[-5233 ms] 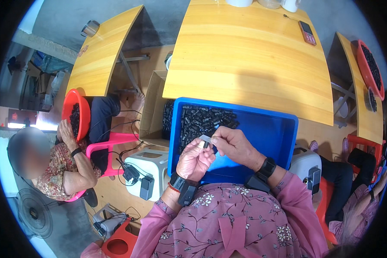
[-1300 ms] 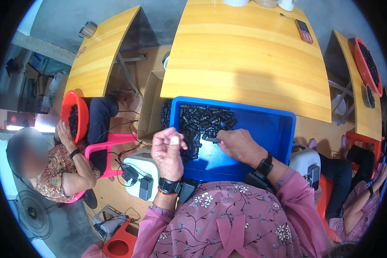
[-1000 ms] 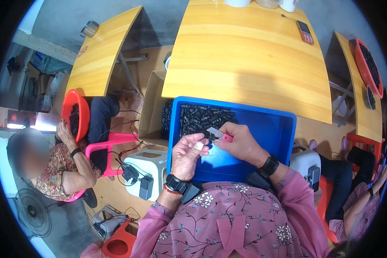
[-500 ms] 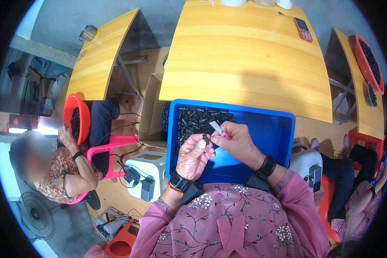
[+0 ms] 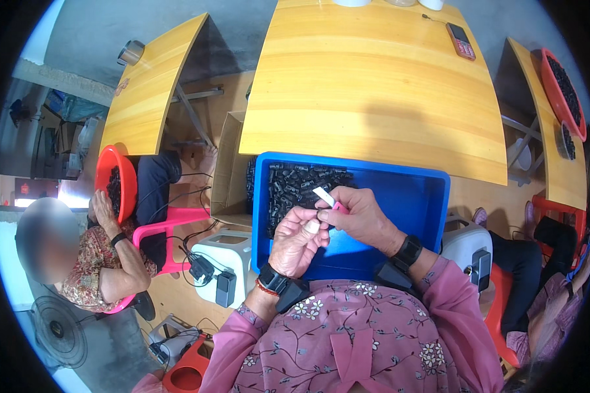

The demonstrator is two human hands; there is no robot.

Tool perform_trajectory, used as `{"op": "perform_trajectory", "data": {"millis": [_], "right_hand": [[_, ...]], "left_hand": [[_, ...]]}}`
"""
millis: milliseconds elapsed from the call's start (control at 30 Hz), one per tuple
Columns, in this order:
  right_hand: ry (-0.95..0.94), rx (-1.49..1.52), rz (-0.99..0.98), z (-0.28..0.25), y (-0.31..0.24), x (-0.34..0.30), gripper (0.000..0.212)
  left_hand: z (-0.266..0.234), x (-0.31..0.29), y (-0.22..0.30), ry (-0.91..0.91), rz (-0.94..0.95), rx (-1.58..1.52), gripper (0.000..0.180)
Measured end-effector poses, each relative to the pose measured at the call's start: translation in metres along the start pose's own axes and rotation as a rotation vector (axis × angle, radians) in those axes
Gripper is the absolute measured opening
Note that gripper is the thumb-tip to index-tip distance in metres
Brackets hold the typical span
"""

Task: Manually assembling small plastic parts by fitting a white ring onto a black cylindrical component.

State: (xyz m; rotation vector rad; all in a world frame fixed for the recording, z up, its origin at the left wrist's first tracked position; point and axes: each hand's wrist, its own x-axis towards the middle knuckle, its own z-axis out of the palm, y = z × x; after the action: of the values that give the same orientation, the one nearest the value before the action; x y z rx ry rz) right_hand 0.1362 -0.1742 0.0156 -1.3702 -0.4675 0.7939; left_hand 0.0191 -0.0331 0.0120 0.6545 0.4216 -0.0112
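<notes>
My left hand [image 5: 294, 243] is closed, thumb and fingertips pinched on a small black plastic piece mostly hidden by the fingers. Against those fingertips rests my right hand [image 5: 366, 217], closed around the pink handle of a small knife [image 5: 323, 194], whose flat pale blade points up and to the left. Both hands are over a blue tray [image 5: 400, 170]. Many small black plastic pieces [image 5: 294, 187] are heaped in the tray's left part; its right part shows bare blue bottom.
A wooden table [image 5: 373, 85] stands just beyond the tray, with a phone [image 5: 461, 42] on it. A cardboard box [image 5: 229, 177] and a light grey stool [image 5: 221, 259] are at the left. A co-worker [image 5: 105, 262] sits farther left with a red basin [image 5: 126, 171].
My fingertips have come closer together, and the black piece is now mostly covered. The knife blade has shifted slightly left and turned, looking brighter.
</notes>
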Motion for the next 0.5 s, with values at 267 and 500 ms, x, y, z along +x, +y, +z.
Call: {"op": "perform_trajectory", "data": {"millis": [267,500], "right_hand": [[-0.037,0.148,0.083,-0.003,-0.006,0.000,0.017],[-0.058,0.160,0.093,-0.002,-0.001,0.000,0.017]], "left_hand": [[-0.001,-0.002,0.001,-0.016,-0.051,-0.037,0.012],[0.000,-0.003,-0.001,0.042,-0.069,-0.055,0.013]]}}
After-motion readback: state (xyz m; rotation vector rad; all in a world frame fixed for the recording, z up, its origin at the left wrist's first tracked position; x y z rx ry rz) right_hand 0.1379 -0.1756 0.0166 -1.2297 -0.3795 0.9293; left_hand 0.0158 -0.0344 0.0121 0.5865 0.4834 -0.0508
